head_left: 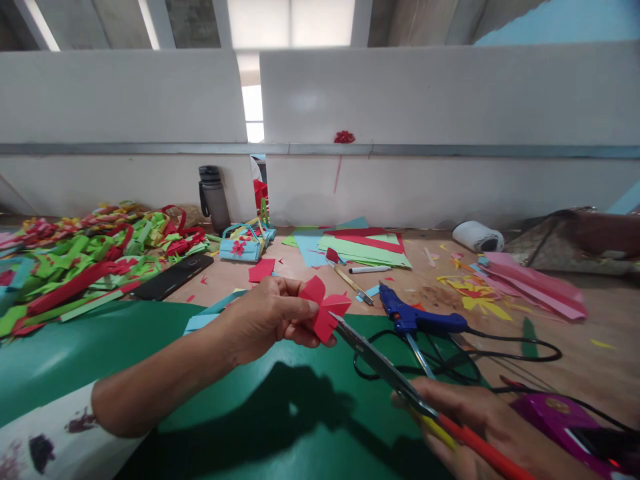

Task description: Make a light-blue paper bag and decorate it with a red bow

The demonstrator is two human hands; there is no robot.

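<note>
My left hand (280,310) pinches a red paper flower (325,319) between thumb and fingers, above a green board. In my right hand (470,407) is a pair of scissors (385,367) with red and yellow handles. Their tips meet the flower's right lower edge; whether they are cutting into it I cannot tell. Beyond my hands lies a blue glue gun (415,317) with a black cord. A small light-blue paper bag (240,248) with a red flower on it stands past my left hand.
Paper strips (100,250) are heaped at the left, beside a black phone (173,275). A grey bottle (214,200) stands by the white partition. Coloured sheets (360,245), a white marker (370,269), a purple device (560,427) and a handbag (575,240) lie around the green board (210,400).
</note>
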